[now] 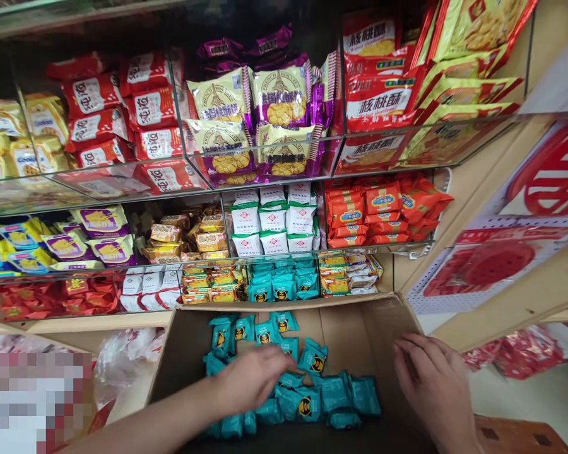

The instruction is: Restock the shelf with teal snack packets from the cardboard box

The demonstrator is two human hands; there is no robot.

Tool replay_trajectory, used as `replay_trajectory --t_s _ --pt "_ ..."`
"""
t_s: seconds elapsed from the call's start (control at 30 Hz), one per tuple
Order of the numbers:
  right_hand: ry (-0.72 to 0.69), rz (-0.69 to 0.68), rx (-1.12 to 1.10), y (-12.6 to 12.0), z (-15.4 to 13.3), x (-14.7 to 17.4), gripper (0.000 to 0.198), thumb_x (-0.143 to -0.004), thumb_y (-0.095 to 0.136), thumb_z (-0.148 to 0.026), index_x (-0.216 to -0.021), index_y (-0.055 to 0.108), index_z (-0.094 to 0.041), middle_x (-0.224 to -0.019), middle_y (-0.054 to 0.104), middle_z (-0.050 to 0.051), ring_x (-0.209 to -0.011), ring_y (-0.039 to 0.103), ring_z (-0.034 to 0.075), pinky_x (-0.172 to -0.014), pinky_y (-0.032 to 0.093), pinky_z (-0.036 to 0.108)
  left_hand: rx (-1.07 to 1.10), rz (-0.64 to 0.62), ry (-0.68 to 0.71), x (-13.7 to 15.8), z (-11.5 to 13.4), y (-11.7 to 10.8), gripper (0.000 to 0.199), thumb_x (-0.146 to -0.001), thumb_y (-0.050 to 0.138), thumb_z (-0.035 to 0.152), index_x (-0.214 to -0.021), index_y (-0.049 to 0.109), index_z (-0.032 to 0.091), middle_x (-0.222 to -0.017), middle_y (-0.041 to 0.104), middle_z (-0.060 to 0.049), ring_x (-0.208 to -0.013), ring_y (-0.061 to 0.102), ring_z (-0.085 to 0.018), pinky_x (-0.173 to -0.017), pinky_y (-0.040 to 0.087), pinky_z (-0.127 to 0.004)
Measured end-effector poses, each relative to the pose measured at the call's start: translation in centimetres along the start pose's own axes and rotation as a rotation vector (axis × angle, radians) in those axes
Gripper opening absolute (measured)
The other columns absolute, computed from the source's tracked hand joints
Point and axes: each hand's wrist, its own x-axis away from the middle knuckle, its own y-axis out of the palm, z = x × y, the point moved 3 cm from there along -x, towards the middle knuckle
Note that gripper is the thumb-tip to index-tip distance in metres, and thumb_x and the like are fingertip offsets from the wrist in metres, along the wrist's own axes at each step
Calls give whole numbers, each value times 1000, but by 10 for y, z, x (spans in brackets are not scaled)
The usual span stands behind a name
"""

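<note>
A cardboard box (355, 325) stands in front of the shelves, with several teal snack packets (313, 358) lying loose in it. My left hand (260, 372) reaches in from the left, low over the packets. Its fingers are loosely bent and apart, slightly blurred, and no packet shows between them. At the box's right side, my right hand (430, 381) has its fingers curled over the rim. Part of the packets is hidden under my left hand and forearm.
Shelves behind the box hold teal packets (284, 287), white-and-green packets (272, 217), red-orange packets (383, 198) and purple biscuit packs (284, 107). Clear plastic fronts (265, 154) edge the upper shelf. A clear plastic bag (118, 362) lies left; a brown stool (515, 435) stands lower right.
</note>
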Motion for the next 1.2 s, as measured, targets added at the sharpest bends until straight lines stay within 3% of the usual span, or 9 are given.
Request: replay_trajectory --t_s 0.1,0.17,0.33,0.5,0.63,0.8,0.93,1.07,1.2 --pt "2 -19 25 2 -1 2 15 -81 51 -27 -87 60 -16 -91 63 6 -90 52 24 -81 39 41 51 -168 -84 13 -21 62 55 -75 50 16 -128 40 22 -128 47 -10 -114 46 -23 -94 39 -32" --pt "-3 -27 35 3 -1 3 15 -80 51 -28 -86 60 -17 -91 63 6 -89 52 24 -80 39 41 2 -264 -169 12 -40 94 60 -70 58 20 -127 43 21 -126 48 -12 -114 45 -28 -96 37 -40" --pt "-6 -47 55 3 -1 6 13 -79 52 -26 -85 60 -18 -90 64 5 -90 51 23 -81 37 40 -136 -425 -292 4 -59 123 46 -63 68 31 -105 61 16 -109 56 -15 -108 47 -35 -93 35 -48" --pt "2 -69 64 2 -3 7 12 -80 52 -25 -84 61 -17 -89 64 5 -91 51 22 -82 36 39 249 -172 -388 4 -53 98 34 -62 67 39 -90 62 20 -103 59 -9 -102 50 -31 -91 36 -46" --pt "16 -80 66 2 0 9 12 -80 52 -25 -83 61 -17 -88 64 5 -90 51 22 -83 35 39 639 46 -473 2 -41 70 34 -73 55 47 -90 54 17 -86 60 -4 -81 57 -19 -74 46 -33" --pt "60 -86 21 1 -1 7 14 -79 52 -26 -79 62 -17 -88 65 6 -92 50 24 -84 36 43 1161 310 -503 -1 -14 42 51 -56 73 46 -89 48 17 -64 51 5 -58 51 -10 -55 44 -23" --pt "216 -89 -393 -10 -36 -1 20 -79 53 -34 -88 61 -19 -91 64 8 -92 54 24 -83 41 42 1226 461 -399 -3 12 26 48 -54 77 36 -89 50 18 -68 53 5 -64 54 -10 -63 45 -24" --pt "261 -368 -1028 -21 -97 -9 40 -82 51 -33 -120 45 -22 -104 61 8 -86 60 19 -69 50 32 1189 461 -284 -4 36 15 37 -56 75 26 -86 57 16 -90 59 -4 -83 56 -16 -73 45 -28" --pt "10 -240 -877 -38 -127 -21 26 -79 55 -20 -105 57 -23 -101 60 7 -95 56 20 -79 48 35 1483 581 -381 5 47 8 39 -61 69 26 -98 57 21 -109 53 -4 -92 54 -16 -78 45 -28"
